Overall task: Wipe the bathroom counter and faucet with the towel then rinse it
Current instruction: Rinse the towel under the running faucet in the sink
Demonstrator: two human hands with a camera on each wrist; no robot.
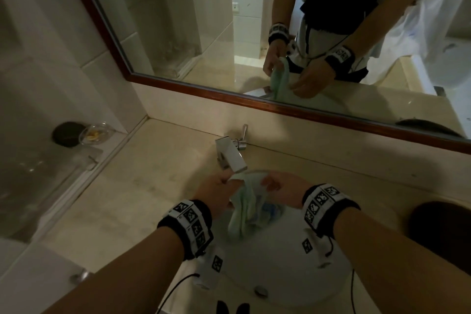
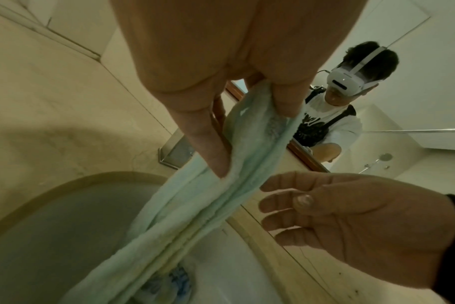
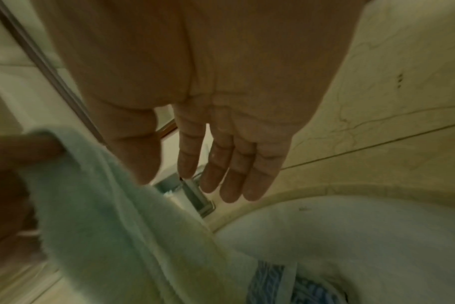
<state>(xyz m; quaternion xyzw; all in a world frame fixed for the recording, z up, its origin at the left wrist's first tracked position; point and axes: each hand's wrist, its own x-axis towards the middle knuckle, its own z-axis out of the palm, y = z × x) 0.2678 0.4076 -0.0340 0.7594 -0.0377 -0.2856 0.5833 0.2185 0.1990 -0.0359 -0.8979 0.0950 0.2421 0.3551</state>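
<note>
A pale green towel [image 1: 243, 209] hangs down into the white sink basin [image 1: 285, 262], pinched at its top by my left hand [image 1: 224, 186] just below the chrome faucet spout [image 1: 230, 154]. In the left wrist view the towel [image 2: 195, 205] runs bunched between thumb and fingers [image 2: 286, 98]. My right hand [image 1: 277, 187] hovers to the right of the towel with straight, relaxed fingers [image 3: 229, 164] and holds nothing; the towel [image 3: 104, 205] is beside it. A blue patterned patch [image 3: 268, 283] lies at the basin bottom. The beige counter [image 1: 153, 186] surrounds the sink.
A wood-framed mirror [image 1: 229, 33] stands behind the faucet and reflects me. A glass dish [image 1: 95, 132] and a dark round object [image 1: 66, 134] sit on the ledge at the left. A dark round object [image 1: 441, 227] is on the counter at the right.
</note>
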